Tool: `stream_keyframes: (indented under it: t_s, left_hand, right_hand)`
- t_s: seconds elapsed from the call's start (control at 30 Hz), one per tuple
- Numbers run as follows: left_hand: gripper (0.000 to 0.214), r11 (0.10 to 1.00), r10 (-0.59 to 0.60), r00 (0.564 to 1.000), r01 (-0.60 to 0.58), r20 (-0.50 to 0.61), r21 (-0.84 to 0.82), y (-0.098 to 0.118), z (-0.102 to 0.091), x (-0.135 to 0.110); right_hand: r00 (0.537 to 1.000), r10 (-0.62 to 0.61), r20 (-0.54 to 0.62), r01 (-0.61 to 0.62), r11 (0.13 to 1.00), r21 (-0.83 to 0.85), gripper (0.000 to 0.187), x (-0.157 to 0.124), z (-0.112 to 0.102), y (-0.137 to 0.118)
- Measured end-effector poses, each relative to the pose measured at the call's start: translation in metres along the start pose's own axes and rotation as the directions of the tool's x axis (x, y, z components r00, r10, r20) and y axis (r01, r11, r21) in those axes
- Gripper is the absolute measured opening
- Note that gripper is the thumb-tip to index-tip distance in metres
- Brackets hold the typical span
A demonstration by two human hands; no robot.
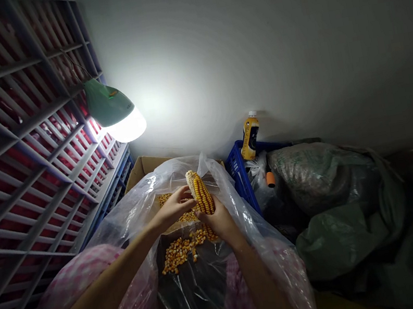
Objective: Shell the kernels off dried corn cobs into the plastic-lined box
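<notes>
A yellow corn cob [203, 195] stands nearly upright above a clear plastic bag, its pale tip bare of kernels. My right hand [221, 221] is wrapped round its lower part, thumb across the front. At the cob's left side is my left hand [175, 205], its fingers apart and fingertips by the upper half; whether they touch it is hard to tell. Loose corn kernels [179, 253] lie in a heap on the plastic below. More kernels lie farther back, partly hidden by my left hand. The plastic bag [123, 222] spreads over my lap and a cardboard box [145, 165].
A lit green lamp [109, 105] hangs from stacked plastic crates [27, 124] on the left. Right of the bag, a blue basket [237, 168] holds a yellow-labelled bottle [250, 136] and an orange-capped item [270, 179]. Stuffed sacks [325, 177] lie farther right, against the wall.
</notes>
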State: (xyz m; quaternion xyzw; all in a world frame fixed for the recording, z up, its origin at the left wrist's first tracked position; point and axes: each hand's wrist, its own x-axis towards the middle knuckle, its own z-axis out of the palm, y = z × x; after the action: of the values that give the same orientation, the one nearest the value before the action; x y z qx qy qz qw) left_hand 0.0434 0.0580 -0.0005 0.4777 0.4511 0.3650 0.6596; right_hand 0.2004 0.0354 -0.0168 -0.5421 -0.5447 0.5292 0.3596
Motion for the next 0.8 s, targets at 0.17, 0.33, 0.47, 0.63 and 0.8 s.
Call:
stream_keyframes:
  t_s: [0.17, 0.33, 0.47, 0.63, 0.8]
  left_hand:
    - [0.038, 0.996, 0.067, 0.996, -0.063, -0.056, 0.060, -0.005, 0.006, 0.001]
    - [0.041, 0.994, 0.105, 0.988, -0.104, -0.111, 0.014, -0.017, 0.004, 0.008]
    - [0.050, 0.997, 0.067, 0.995, -0.070, -0.073, -0.033, -0.012, 0.000, 0.006]
    - [0.052, 0.997, -0.032, 0.999, 0.035, 0.041, -0.067, 0.001, 0.000, -0.001]
    - [0.042, 0.994, 0.101, 0.993, -0.098, -0.060, 0.048, -0.013, 0.005, 0.005]
  right_hand:
    - [1.000, 0.010, -0.006, -0.010, 0.996, -0.091, 0.050, -0.004, 0.001, 0.002]
    - [1.000, 0.021, -0.022, -0.023, 0.996, -0.090, 0.050, -0.001, 0.007, -0.001]
    - [0.999, 0.010, -0.033, -0.008, 0.999, 0.042, 0.045, 0.003, 0.006, -0.002]
    - [1.000, 0.000, -0.002, 0.000, 0.999, 0.042, 0.049, 0.002, 0.001, 0.001]
    - [1.000, 0.022, 0.013, -0.022, 0.999, 0.048, 0.049, 0.000, 0.003, 0.003]
